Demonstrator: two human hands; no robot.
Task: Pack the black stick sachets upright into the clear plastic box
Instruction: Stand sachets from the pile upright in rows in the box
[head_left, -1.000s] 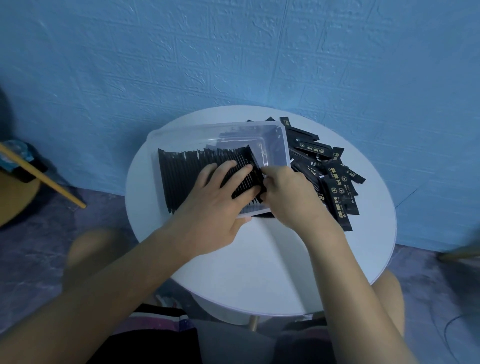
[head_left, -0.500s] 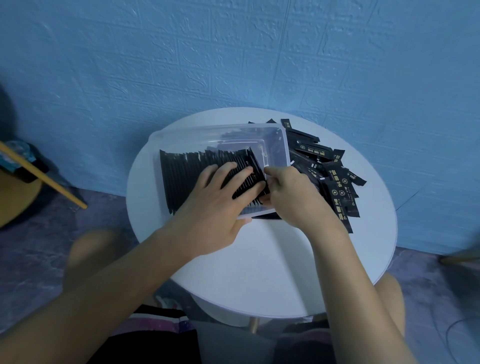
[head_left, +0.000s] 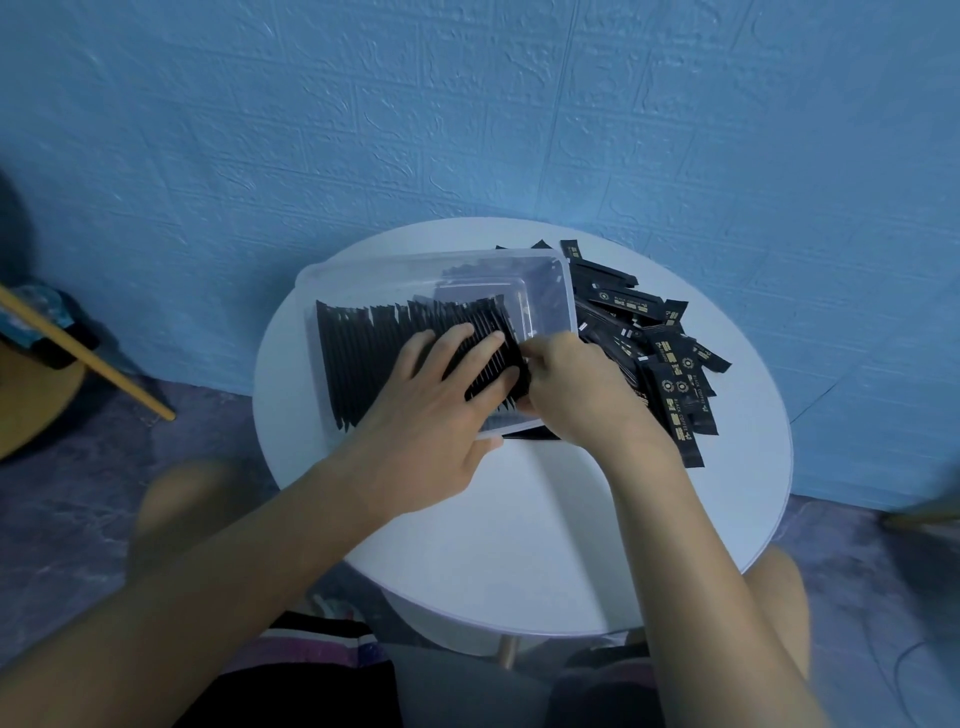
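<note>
A clear plastic box sits on the round white table. Inside it a long row of black stick sachets stands on edge, filling the left and middle. My left hand lies flat on the row's right end, fingers spread, pressing the sachets leftward. My right hand is closed at the row's right end, pinching sachets against the stack; its fingertips are partly hidden. The box's right end holds no sachets. A loose pile of black sachets lies on the table right of the box.
A blue textured wall rises just behind the table. A yellow wooden stick and a wooden seat stand at the left. My knees are under the table's near edge.
My right hand has shifted slightly left, closer against the row's right end. My left hand stays pressed on the sachets, barely moved.
</note>
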